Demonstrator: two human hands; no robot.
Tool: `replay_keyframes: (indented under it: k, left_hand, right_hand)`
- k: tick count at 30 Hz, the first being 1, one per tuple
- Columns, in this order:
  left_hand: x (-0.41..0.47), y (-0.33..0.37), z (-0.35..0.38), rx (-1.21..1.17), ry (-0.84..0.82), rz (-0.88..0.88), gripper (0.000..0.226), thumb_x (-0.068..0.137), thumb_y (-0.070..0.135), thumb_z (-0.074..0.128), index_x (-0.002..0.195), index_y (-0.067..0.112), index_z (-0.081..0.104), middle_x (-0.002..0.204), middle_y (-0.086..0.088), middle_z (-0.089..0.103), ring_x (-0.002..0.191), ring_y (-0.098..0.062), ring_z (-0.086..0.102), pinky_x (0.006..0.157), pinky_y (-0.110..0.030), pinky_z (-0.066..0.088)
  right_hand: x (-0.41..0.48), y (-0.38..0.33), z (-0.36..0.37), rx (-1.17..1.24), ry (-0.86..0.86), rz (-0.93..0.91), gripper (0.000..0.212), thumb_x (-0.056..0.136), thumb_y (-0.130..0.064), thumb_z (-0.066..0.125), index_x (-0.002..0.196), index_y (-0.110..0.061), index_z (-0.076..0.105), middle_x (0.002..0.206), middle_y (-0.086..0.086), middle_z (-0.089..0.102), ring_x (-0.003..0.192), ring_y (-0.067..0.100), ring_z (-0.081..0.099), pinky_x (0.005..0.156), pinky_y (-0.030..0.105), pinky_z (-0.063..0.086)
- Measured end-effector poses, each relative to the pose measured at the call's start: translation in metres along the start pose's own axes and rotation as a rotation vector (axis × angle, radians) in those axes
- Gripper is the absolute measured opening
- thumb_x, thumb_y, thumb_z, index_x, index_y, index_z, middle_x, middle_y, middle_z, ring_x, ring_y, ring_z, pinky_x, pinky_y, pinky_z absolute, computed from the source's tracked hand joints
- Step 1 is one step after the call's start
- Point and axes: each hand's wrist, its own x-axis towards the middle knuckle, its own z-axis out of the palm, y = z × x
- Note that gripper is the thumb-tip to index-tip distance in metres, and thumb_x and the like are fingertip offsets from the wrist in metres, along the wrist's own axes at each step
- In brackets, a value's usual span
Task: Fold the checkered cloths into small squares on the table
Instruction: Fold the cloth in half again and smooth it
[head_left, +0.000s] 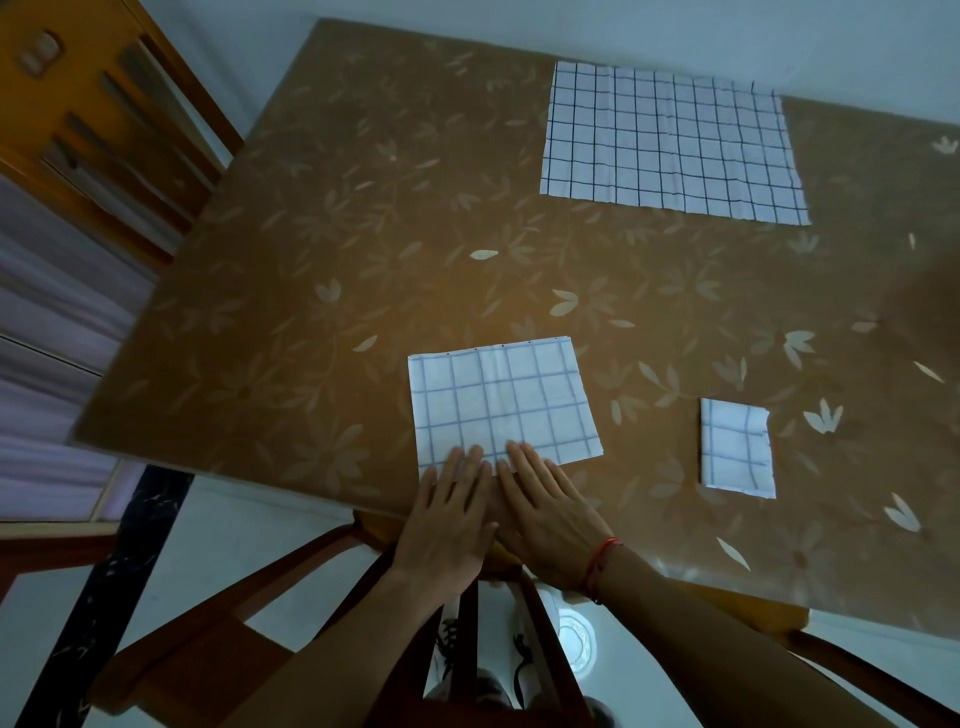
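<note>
Both our left hand (447, 525) and right hand (545, 519), fingers flat, press a half-folded cloth (501, 402); right, one small folded square (736, 449); far, one unfolded cloth (670, 143).

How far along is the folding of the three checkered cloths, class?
Done: the small cloth at right looks folded into a compact rectangle. In hand: the middle cloth is partly folded, with the left hand and right hand flat on its near edge. Left: the large cloth at the far side lies open and untouched.
</note>
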Motion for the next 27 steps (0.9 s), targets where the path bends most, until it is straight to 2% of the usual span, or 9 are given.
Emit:
replay_keyframes:
  k: [3, 7, 11, 15, 18, 22, 27]
  left_hand:
    - [-0.004, -0.008, 0.001, 0.013, 0.003, -0.020, 0.066, 0.096, 0.044, 0.030, 0.147, 0.002, 0.027, 0.157, -0.018, 0.022, 0.145, -0.031, 0.020, 0.113, -0.047, 0.030]
    - [-0.010, -0.015, 0.000, 0.030, -0.006, -0.068, 0.072, 0.095, 0.047, 0.028, 0.148, -0.002, 0.025, 0.158, -0.019, 0.019, 0.146, -0.030, 0.019, 0.114, -0.044, 0.027]
    - [-0.019, -0.024, 0.002, 0.043, -0.018, -0.098, 0.075, 0.096, 0.051, 0.023, 0.150, -0.001, 0.019, 0.160, -0.017, 0.011, 0.148, -0.028, 0.012, 0.119, -0.043, 0.021]
    - [-0.024, -0.031, 0.002, 0.037, -0.044, -0.102, 0.076, 0.097, 0.052, 0.021, 0.151, 0.000, 0.014, 0.161, -0.017, 0.006, 0.148, -0.028, 0.008, 0.117, -0.045, 0.024]
    - [-0.024, -0.031, 0.001, 0.029, -0.053, -0.108, 0.076, 0.097, 0.052, 0.020, 0.150, -0.001, 0.016, 0.160, -0.018, 0.009, 0.148, -0.029, 0.011, 0.116, -0.045, 0.026]
    - [-0.022, -0.027, -0.004, 0.019, -0.058, -0.123, 0.077, 0.099, 0.054, 0.007, 0.149, -0.002, 0.022, 0.159, -0.018, 0.015, 0.147, -0.030, 0.015, 0.116, -0.045, 0.026]
    - [-0.010, -0.015, -0.016, -0.047, -0.002, -0.107, 0.065, 0.095, 0.045, 0.030, 0.143, 0.002, 0.038, 0.155, -0.019, 0.027, 0.144, -0.031, 0.024, 0.114, -0.045, 0.029]
  right_hand:
    - [-0.001, 0.004, -0.001, -0.006, -0.022, 0.031, 0.074, 0.100, -0.055, 0.024, 0.147, 0.002, 0.028, 0.157, 0.026, 0.014, 0.146, 0.037, 0.014, 0.113, 0.051, 0.031]
    - [-0.009, 0.014, -0.003, -0.001, -0.051, 0.106, 0.081, 0.100, -0.058, 0.013, 0.146, 0.007, 0.027, 0.156, 0.026, 0.017, 0.145, 0.038, 0.018, 0.113, 0.052, 0.032]
    - [-0.023, 0.031, -0.005, -0.033, -0.058, 0.205, 0.080, 0.099, -0.057, 0.019, 0.143, 0.007, 0.034, 0.153, 0.026, 0.026, 0.142, 0.038, 0.028, 0.111, 0.053, 0.034]
    - [-0.033, 0.047, -0.006, -0.054, -0.049, 0.276, 0.078, 0.097, -0.055, 0.024, 0.142, 0.007, 0.038, 0.151, 0.025, 0.031, 0.140, 0.037, 0.033, 0.108, 0.054, 0.037]
    - [-0.033, 0.046, -0.006, -0.049, -0.039, 0.282, 0.077, 0.095, -0.054, 0.030, 0.141, 0.007, 0.039, 0.150, 0.026, 0.032, 0.138, 0.038, 0.035, 0.109, 0.053, 0.035]
    - [-0.030, 0.045, -0.006, -0.006, 0.004, 0.306, 0.075, 0.093, -0.052, 0.032, 0.140, 0.006, 0.041, 0.149, 0.024, 0.037, 0.138, 0.037, 0.038, 0.109, 0.052, 0.034]
    - [-0.023, 0.051, -0.016, 0.057, 0.039, 0.298, 0.072, 0.089, -0.049, 0.030, 0.135, 0.003, 0.047, 0.141, 0.022, 0.048, 0.130, 0.036, 0.048, 0.108, 0.049, 0.034]
